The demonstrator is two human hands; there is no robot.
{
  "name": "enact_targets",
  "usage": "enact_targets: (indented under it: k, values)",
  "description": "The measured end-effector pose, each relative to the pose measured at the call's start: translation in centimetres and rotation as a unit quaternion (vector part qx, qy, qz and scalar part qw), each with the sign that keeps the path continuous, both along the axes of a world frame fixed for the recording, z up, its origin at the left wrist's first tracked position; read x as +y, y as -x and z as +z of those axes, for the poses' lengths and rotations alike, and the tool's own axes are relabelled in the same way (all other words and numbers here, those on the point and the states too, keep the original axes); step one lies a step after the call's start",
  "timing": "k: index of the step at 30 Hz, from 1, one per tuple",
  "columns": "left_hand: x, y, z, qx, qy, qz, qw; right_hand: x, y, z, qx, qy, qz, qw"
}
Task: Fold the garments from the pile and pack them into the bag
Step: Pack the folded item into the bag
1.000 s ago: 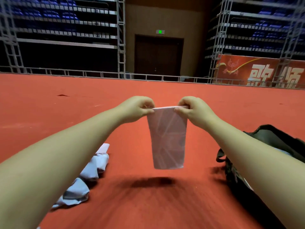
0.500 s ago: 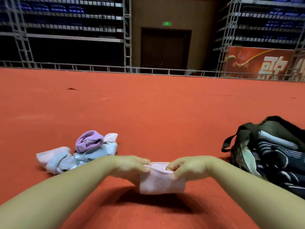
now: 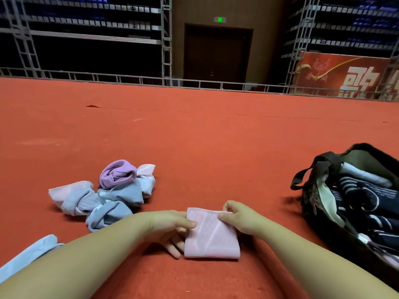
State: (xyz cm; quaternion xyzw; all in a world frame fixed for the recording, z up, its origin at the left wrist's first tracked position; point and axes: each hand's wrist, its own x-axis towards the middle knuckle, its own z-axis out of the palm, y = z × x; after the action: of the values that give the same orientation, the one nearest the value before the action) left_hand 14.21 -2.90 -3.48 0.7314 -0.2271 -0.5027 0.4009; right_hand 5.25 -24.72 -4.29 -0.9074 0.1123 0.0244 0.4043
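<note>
- We see a folded pink garment (image 3: 212, 234) lying on the red floor (image 3: 194, 143), between both hands.
- Our left hand (image 3: 172, 228) grips its left edge, thumb on top and fingers (image 3: 172, 248) tucked underneath.
- Our right hand (image 3: 239, 219) pinches the far right corner, fingers curled on the cloth.
- A pile of pale blue, pink and purple garments (image 3: 108, 193) sits near, to the left.
- The dark bag (image 3: 354, 199) stands open on the right, well apart, holding what seem to be folded dark striped clothes.
</note>
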Motion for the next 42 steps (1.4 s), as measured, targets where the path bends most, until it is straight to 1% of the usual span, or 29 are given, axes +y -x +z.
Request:
enact_targets:
  k: [4,6,9,11,12,13,14,16,18,20,22,27,29,31,33,36,39,42]
  values:
    - [0.0,1.0,0.0,-0.048,0.012,-0.006,0.999,0.3,-1.3,-1.1,-0.023,0.054,-0.024,0.998]
    - [-0.1,0.8,-0.5,-0.066,0.011,0.018,0.998,0.5,-1.8,-1.5,-0.033,0.082,-0.04,0.995]
    - [-0.1,0.7,-1.1,-0.125,0.022,0.078,0.989,0.8,-2.3,-2.2,-0.043,0.103,-0.075,0.991]
    - [0.1,0.5,-1.6,-0.192,0.049,0.113,0.974,0.9,-2.1,-2.5,-0.044,0.107,-0.102,0.988]
    - [0.2,0.4,-1.8,-0.244,0.061,0.116,0.961,0.9,-1.8,-2.5,-0.048,0.111,-0.115,0.986]
    - [0.4,0.2,-2.0,-0.302,0.053,0.108,0.946,0.8,-1.5,-2.5,-0.061,0.118,-0.122,0.984]
    - [0.6,0.3,-2.0,-0.36,0.041,0.081,0.929,0.7,-0.9,-2.4,-0.085,0.121,-0.12,0.982]
    - [0.7,1.0,-1.8,-0.42,0.037,0.011,0.907,0.6,0.7,-2.1,-0.152,0.115,-0.079,0.978]
    - [0.6,1.7,-1.8,-0.435,0.008,-0.078,0.897,0.6,2.5,-1.7,-0.187,0.116,-0.001,0.976]
    - [0.6,1.7,-2.4,-0.439,-0.057,-0.131,0.887,0.8,4.2,-1.5,-0.155,0.136,0.082,0.975]
    - [0.5,1.7,-3.2,-0.448,-0.092,-0.137,0.878,0.7,5.4,-2.0,-0.118,0.159,0.127,0.972]
    - [0.0,2.3,-3.8,-0.473,-0.075,-0.113,0.871,0.3,6.1,-3.2,-0.109,0.126,0.106,0.98]
    - [0.0,2.5,-3.9,-0.473,-0.065,-0.103,0.873,0.2,6.1,-3.4,-0.113,0.141,0.11,0.977]
    - [0.1,2.6,-4.0,-0.475,-0.064,-0.1,0.872,0.3,6.1,-3.6,-0.136,0.174,0.115,0.968]
    - [0.4,2.5,-4.0,-0.499,-0.061,-0.112,0.857,0.8,6.0,-3.9,-0.171,0.2,0.107,0.959]
    - [1.0,2.7,-4.4,-0.547,-0.004,-0.119,0.829,1.7,5.6,-4.0,-0.205,0.212,0.082,0.952]
    - [1.2,3.2,-4.6,-0.58,0.043,-0.056,0.811,2.2,5.8,-3.4,-0.217,0.153,0.028,0.964]
    - [1.0,3.3,-4.6,-0.58,0.057,-0.004,0.813,2.1,6.1,-3.5,-0.23,0.099,-0.009,0.968]
